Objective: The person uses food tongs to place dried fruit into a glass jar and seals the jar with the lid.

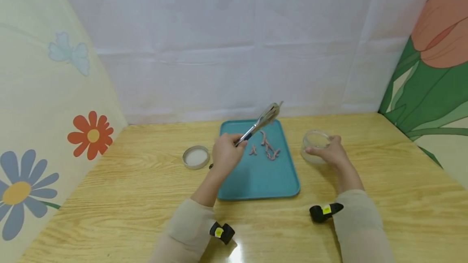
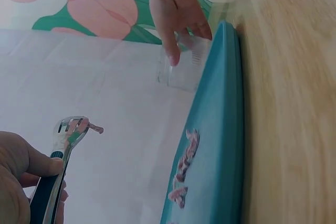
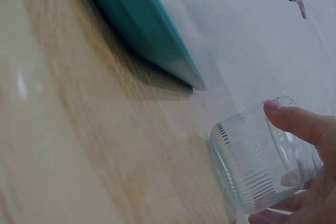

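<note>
My left hand (image 1: 227, 153) grips a pair of metal tongs (image 1: 257, 126) with dark handles, raised over the tray. Pinched in the tongs' tips is a strip of pinkish meat (image 2: 95, 128), its end poking out. More meat strips (image 1: 270, 150) lie below on the blue tray (image 1: 256, 180), toward its right side. To the right of the tray, my right hand (image 1: 334, 153) holds a clear glass jar (image 3: 244, 156) with ribbed walls, thumb and fingers around its upper part. No meat shows inside the jar.
A round lid (image 1: 196, 157) with a pale inside lies on the wooden table (image 1: 146, 198), left of the tray. A white cloth (image 1: 190, 52) hangs behind the table, with flower-printed sheets (image 1: 93, 135) at both sides.
</note>
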`<state>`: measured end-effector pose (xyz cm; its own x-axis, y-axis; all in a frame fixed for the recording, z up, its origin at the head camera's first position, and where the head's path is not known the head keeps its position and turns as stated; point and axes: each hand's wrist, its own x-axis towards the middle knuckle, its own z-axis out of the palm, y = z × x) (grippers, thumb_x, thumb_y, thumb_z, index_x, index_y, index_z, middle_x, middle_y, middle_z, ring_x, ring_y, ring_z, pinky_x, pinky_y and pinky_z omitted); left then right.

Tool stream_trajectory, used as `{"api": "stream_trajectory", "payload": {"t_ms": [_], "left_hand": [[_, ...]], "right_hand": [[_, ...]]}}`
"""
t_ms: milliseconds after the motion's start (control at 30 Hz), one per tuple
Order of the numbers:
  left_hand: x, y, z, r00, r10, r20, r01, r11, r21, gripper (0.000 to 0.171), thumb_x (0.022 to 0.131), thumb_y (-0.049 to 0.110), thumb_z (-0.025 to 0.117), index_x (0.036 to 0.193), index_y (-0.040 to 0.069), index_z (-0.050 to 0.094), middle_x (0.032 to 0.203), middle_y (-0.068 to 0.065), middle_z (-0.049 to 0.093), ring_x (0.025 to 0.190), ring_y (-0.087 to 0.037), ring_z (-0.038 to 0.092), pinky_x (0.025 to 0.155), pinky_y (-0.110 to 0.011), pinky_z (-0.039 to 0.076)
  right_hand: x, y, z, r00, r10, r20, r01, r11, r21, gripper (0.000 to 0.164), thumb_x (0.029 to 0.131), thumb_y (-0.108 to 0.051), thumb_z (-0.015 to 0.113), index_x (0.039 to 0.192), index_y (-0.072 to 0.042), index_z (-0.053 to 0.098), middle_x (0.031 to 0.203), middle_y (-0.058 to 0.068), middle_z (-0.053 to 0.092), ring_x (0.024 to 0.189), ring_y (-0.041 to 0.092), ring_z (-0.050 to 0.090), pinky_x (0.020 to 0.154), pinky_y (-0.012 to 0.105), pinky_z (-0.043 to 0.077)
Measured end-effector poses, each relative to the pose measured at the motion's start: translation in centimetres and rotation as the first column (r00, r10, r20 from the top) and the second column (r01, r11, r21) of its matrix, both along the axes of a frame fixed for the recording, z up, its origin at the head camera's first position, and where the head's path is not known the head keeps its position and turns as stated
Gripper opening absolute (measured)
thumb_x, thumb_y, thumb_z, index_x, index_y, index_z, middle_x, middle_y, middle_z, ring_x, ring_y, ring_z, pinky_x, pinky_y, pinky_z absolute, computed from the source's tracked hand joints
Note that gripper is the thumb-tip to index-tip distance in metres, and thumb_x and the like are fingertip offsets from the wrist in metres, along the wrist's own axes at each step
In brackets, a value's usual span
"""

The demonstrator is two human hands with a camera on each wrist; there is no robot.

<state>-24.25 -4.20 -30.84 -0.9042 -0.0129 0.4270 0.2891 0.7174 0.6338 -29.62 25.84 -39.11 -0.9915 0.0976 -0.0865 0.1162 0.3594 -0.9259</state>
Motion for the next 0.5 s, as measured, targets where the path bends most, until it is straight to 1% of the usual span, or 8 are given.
{"api": "stream_trajectory", "payload": {"t_ms": [133, 200, 333, 500], "left_hand": [[0.0, 1.0, 0.2, 1.000, -0.001, -0.002, 0.001, 1.000, 0.006, 0.015, 0.074, 0.015, 0.068, 0.088, 0.013, 0.071, 0.066, 0.003, 0.061, 0.056, -0.013, 0.046, 0.047, -0.027, 0.034], [-0.1, 1.5, 0.2, 1.000, -0.011, -0.008, 0.011, 1.000, 0.013, 0.015, 0.073, 0.015, 0.068, 0.088, 0.013, 0.071, 0.065, 0.003, 0.061, 0.055, -0.013, 0.046, 0.047, -0.026, 0.034], [-0.1, 2.3, 0.1, 1.000, -0.022, -0.011, 0.023, 0.999, 0.031, 0.015, 0.073, 0.015, 0.068, 0.087, 0.013, 0.071, 0.063, 0.004, 0.060, 0.055, -0.011, 0.048, 0.046, -0.025, 0.034], [-0.1, 3.4, 0.0, 1.000, -0.016, -0.023, 0.017, 0.999, 0.037, 0.015, 0.073, 0.015, 0.069, 0.087, 0.014, 0.071, 0.066, 0.004, 0.061, 0.054, -0.011, 0.046, 0.044, -0.024, 0.033]], "right_hand": [[-0.3, 0.2, -0.3, 1.000, -0.005, -0.002, 0.005, 1.000, 0.008, 0.134, 0.044, -0.052, 0.078, 0.133, -0.001, -0.007, 0.126, 0.034, 0.019, 0.114, 0.045, 0.024, 0.090, 0.052, 0.023], [-0.4, 0.3, -0.4, 1.000, -0.007, -0.002, 0.007, 1.000, 0.007, 0.135, 0.043, -0.052, 0.078, 0.133, -0.001, -0.008, 0.126, 0.035, 0.019, 0.114, 0.045, 0.023, 0.090, 0.052, 0.023], [-0.5, 0.3, -0.4, 1.000, -0.009, -0.001, 0.009, 1.000, 0.013, 0.136, 0.043, -0.054, 0.077, 0.133, -0.001, -0.010, 0.127, 0.035, 0.018, 0.114, 0.045, 0.023, 0.090, 0.053, 0.023], [-0.3, 0.3, -0.4, 1.000, -0.003, -0.011, 0.004, 1.000, 0.013, 0.134, 0.044, -0.054, 0.077, 0.134, -0.001, -0.008, 0.127, 0.035, 0.019, 0.114, 0.045, 0.023, 0.089, 0.053, 0.023]]}}
